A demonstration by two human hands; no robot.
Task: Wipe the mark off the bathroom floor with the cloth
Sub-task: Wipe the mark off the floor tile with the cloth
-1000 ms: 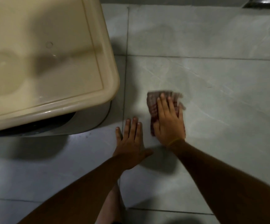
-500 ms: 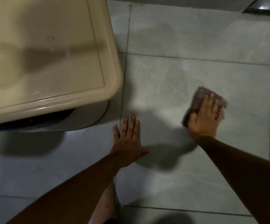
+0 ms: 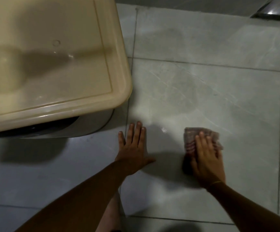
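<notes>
My right hand [image 3: 206, 161] presses flat on a folded reddish checked cloth [image 3: 190, 138] on the grey floor tile [image 3: 203, 91]; the cloth's near half is hidden under the palm. A small whitish speck [image 3: 164, 130] lies on the tile between my two hands, left of the cloth. My left hand [image 3: 133, 148] rests flat on the floor with fingers spread and holds nothing. A faint darker damp patch [image 3: 191, 91] shows on the tile beyond the cloth.
A large beige plastic lid [image 3: 52, 64] on a round tub stands at the left, its corner close to my left hand. A dark metal fitting [image 3: 276, 12] sits at the top right. My bare knee [image 3: 112, 220] shows at the bottom edge.
My right hand swept the cloth right, then pulled it back left and nearer to me. My left hand stayed planted on the floor.
</notes>
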